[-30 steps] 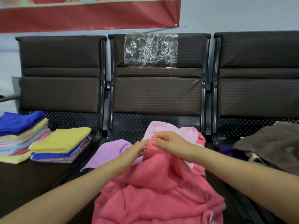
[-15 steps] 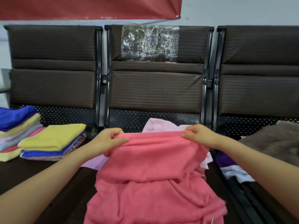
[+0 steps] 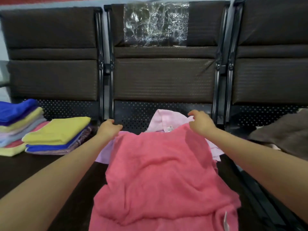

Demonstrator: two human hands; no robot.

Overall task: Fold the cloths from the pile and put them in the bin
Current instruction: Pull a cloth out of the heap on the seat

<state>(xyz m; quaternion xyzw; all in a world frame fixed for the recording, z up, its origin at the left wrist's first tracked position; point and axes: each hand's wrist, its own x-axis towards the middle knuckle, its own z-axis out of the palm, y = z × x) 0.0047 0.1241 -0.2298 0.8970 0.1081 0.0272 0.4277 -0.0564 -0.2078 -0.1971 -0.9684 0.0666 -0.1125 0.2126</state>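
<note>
A large coral-pink cloth [image 3: 160, 174] lies spread over the middle seat, its far edge stretched between my hands. My left hand [image 3: 108, 129] pinches its far left corner and my right hand [image 3: 200, 122] pinches its far right corner. Under it lie a pale pink cloth [image 3: 168, 120] and a lilac cloth [image 3: 104, 155], both partly covered. No bin is in view.
Two stacks of folded cloths sit on the left seat: one topped yellow [image 3: 58, 130], one topped blue [image 3: 16, 110]. A brown cloth [image 3: 283, 135] lies on the right seat. Dark padded seat backs [image 3: 163, 77] rise behind, with clear plastic [image 3: 155, 24] taped on the middle one.
My hands, together at the cloth's middle a second ago, have moved apart to its far corners and carried the edge farther from me, flattening the cloth.
</note>
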